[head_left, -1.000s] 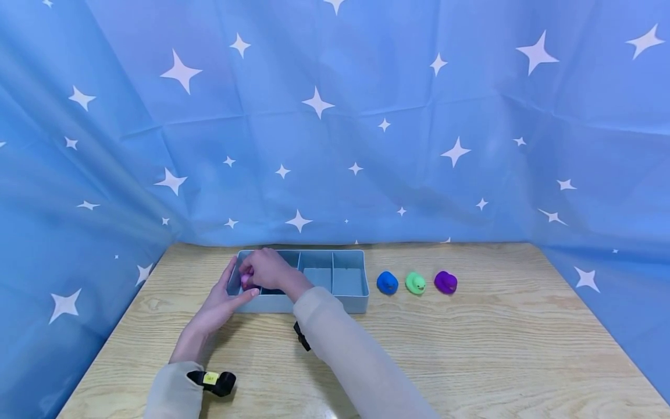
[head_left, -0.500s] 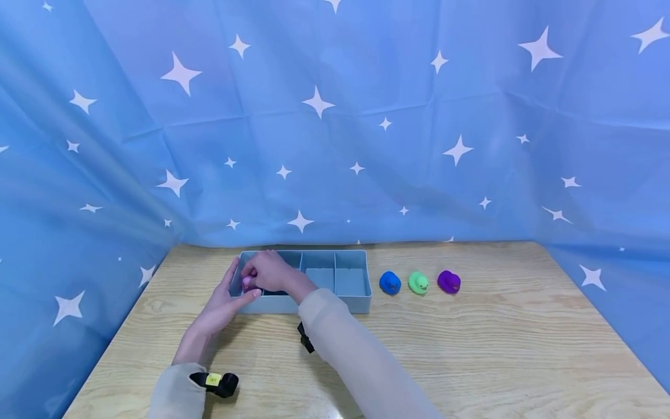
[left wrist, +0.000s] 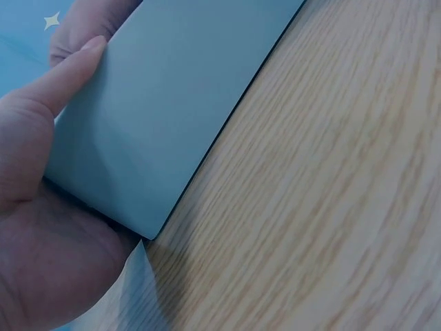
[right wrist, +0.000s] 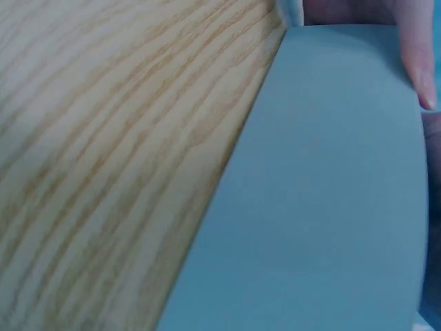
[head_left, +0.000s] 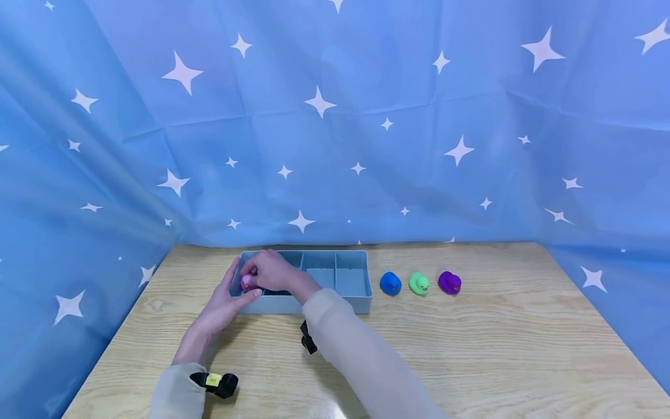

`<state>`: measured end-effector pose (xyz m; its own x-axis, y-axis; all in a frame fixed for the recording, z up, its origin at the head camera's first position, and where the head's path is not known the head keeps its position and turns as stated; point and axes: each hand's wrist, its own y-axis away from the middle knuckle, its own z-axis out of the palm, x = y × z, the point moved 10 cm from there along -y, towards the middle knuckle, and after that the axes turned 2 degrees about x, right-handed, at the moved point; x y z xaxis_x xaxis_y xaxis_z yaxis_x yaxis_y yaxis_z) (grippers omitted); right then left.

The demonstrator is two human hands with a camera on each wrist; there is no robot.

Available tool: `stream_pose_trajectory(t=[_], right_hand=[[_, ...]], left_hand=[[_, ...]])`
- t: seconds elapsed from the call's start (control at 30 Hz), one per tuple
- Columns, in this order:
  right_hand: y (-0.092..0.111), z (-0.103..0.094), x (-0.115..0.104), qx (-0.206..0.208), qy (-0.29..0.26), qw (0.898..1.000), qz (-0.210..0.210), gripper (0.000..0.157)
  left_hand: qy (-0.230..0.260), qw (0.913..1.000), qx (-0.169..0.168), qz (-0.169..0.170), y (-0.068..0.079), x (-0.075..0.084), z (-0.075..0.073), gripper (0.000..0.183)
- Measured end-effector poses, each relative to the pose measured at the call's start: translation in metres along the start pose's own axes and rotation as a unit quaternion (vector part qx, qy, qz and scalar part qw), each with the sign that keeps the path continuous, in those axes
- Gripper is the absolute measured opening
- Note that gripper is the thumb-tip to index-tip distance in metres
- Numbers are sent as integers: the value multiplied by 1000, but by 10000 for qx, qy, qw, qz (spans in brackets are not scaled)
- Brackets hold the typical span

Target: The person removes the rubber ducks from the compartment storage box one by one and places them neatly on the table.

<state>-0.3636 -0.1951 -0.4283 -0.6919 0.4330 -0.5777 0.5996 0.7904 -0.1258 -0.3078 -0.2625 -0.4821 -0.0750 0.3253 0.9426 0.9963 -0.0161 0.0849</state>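
A blue-grey divided box (head_left: pixel 335 304) stands on the table's far left, its compartments in a row. My left hand (head_left: pixel 222 302) holds its left end, thumb on the front wall's rim and fingers along the left side. In the left wrist view the thumb (left wrist: pixel 76 72) lies against the front wall. My right hand (head_left: pixel 274 272) reaches down into the leftmost compartment and pinches a small pink rubber duck (head_left: pixel 246 281); its fingers hide part of the duck. The right wrist view shows mostly the box's front wall (right wrist: pixel 324 172).
Right of the box a blue duck (head_left: pixel 390 283), a light green duck (head_left: pixel 419 283) and a purple duck (head_left: pixel 449 282) sit in a row on the wooden table (head_left: pixel 497 349). A blue star-patterned curtain (head_left: pixel 335 139) hangs behind and at the sides.
Both hands stay at the box's left end. The pink duck shifts slightly under the right fingers, within the leftmost compartment. The whole head view has drifted a little.
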Motion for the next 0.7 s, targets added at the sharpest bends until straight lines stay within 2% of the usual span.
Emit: stream_pose_trajectory(t=[0.2, 0.3, 0.43, 0.7], right_hand=[[4, -11, 0, 35, -482, 9986, 196, 22], [6, -14, 0, 12, -504, 9983, 285, 23], [10, -17, -3, -34, -557, 9981, 272, 25], [22, -30, -7, 27, -1041, 9941, 311, 26]], left_hand=[[-66, 10000, 26, -24, -1, 0, 0, 105], [-124, 9999, 20, -79, -1, -2, -1, 106], [-207, 9997, 22, -158, 1, -3, -1, 106], [-228, 9997, -17, -116, 1, -1, 0, 106]])
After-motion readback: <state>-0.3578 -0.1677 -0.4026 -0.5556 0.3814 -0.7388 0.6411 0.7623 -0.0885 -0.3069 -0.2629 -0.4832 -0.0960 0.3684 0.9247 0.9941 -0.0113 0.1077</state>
